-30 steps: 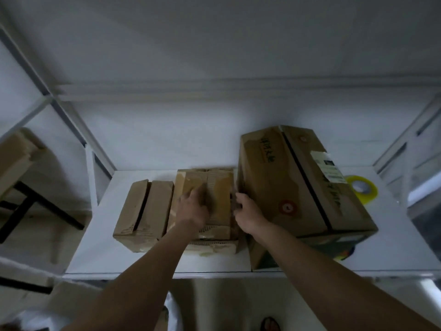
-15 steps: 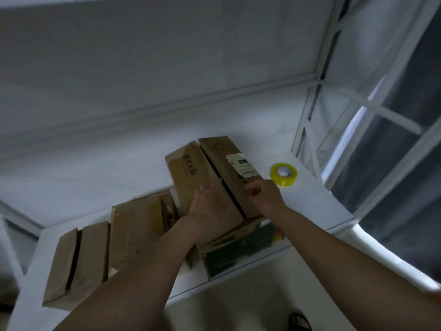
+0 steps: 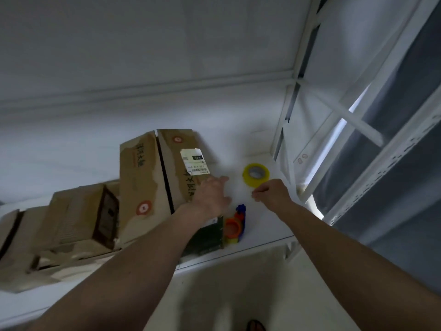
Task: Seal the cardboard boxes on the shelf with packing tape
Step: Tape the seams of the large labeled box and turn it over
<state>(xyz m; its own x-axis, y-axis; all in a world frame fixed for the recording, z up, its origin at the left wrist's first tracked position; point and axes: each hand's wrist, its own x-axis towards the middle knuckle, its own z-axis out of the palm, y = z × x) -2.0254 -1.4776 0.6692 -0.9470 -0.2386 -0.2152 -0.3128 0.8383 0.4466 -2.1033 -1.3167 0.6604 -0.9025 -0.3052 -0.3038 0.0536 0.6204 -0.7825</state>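
Note:
A large cardboard box (image 3: 152, 177) with a dark open seam and a white label stands on the white shelf (image 3: 265, 225). To its left lie a medium box (image 3: 78, 216) and a small box (image 3: 9, 232). A yellow roll of packing tape (image 3: 256, 174) lies flat to the right of the large box. My left hand (image 3: 211, 195) rests with spread fingers on the large box's right edge. My right hand (image 3: 270, 193) has its fingers curled together at the near edge of the roll; whether it touches the roll is unclear.
An orange, blue and yellow tape dispenser (image 3: 235, 225) sits by the large box's front right corner, just below my left hand. White shelf uprights (image 3: 286, 139) and cross braces close off the right side. The shelf above hangs low overhead.
The view has swung further right. Both hands left the box tops: the left slid to the large box's right edge, the right reached out to the yellow tape roll.

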